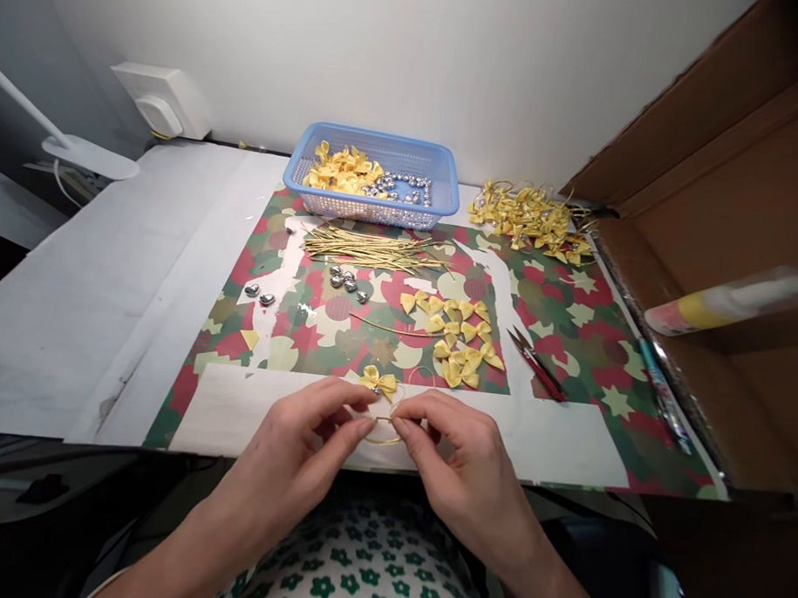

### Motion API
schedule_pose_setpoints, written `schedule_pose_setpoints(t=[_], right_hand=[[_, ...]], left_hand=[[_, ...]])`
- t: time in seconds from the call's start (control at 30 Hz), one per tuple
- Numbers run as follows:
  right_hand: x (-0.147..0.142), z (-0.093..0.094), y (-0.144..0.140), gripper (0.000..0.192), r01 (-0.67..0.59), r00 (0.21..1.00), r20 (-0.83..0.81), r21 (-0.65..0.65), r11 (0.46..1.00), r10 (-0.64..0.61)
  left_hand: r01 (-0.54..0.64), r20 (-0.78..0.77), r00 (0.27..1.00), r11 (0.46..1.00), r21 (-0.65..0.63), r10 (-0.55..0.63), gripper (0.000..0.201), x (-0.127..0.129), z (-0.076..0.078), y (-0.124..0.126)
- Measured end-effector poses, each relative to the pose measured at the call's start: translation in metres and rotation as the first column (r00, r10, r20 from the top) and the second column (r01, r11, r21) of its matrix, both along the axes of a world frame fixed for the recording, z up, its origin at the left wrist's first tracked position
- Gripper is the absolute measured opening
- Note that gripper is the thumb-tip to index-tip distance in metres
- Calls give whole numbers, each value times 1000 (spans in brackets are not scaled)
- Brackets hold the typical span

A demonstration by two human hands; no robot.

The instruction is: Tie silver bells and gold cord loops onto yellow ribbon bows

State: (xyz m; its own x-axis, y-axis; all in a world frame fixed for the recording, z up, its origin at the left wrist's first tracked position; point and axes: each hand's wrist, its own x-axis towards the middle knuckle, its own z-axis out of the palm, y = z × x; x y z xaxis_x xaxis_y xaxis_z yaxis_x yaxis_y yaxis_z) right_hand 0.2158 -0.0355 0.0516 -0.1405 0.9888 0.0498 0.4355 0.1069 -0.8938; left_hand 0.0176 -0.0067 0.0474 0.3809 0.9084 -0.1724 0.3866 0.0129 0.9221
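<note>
My left hand (299, 442) and my right hand (453, 454) meet at the table's near edge, both pinching a thin gold cord (383, 429) looped between the fingertips. A small yellow ribbon bow (379, 381) with a silver bead sits on the cord just above my fingers. Beyond it lies a pile of loose yellow bows (456, 332), a bundle of cut gold cords (371, 248) and a few silver heart beads (346, 282).
A blue basket (434, 171) with bows and silver beads stands at the back. Finished bows with cords (533, 216) are heaped at the back right. Red snips (537, 366) lie right of the loose bows. A cardboard box (730, 235) with a glue bottle (719, 305) borders the right side.
</note>
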Motion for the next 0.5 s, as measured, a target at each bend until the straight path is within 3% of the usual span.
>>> schedule_pose_setpoints(t=[0.17,0.3,0.5], right_hand=[[4,-4,4,19,43,999,-28,-16,999,-44],[8,-7,6,19,61,995,-77,-51,997,-65],[10,-14,7,18,70,990,-113,-92,993,-80]], left_hand=[[-41,-155,985,979,201,73,22,3,-1,16],[7,-300,952,977,212,58,27,16,-2,26],[-17,-302,951,984,178,71,25,24,-5,32]])
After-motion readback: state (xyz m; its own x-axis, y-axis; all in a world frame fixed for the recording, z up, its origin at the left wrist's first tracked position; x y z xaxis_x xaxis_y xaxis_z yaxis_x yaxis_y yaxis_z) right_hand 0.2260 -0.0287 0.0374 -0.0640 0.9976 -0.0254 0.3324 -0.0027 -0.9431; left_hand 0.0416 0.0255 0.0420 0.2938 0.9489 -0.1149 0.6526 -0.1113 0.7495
